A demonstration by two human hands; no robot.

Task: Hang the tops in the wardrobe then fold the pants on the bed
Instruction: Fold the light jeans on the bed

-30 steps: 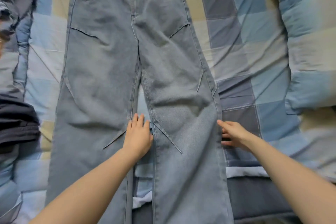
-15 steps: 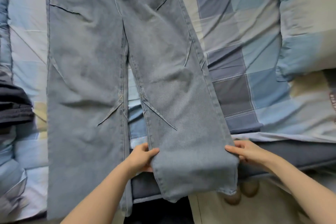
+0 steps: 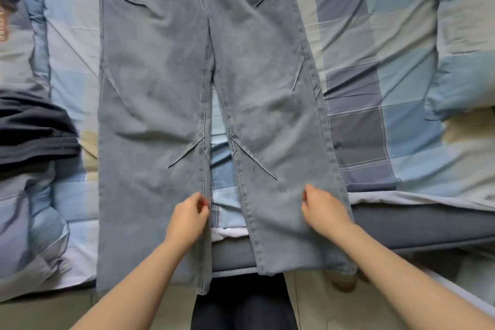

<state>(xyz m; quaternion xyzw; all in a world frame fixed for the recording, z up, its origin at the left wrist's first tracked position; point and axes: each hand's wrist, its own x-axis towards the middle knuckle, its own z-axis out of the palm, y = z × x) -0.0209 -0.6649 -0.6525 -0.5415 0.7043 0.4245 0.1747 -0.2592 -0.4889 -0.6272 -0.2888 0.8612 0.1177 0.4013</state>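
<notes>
Both hands, left (image 3: 187, 218) and right (image 3: 324, 213), rest curled on the jeans (image 3: 160, 88), grip unclear.

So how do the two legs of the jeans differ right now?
The left leg lies straight and its hem hangs further over the bed edge; the right leg angles outward and ends higher. The left hand is at the left leg's inner seam; the right hand rests on the right leg. Both are flat, faded blue denim.
</notes>
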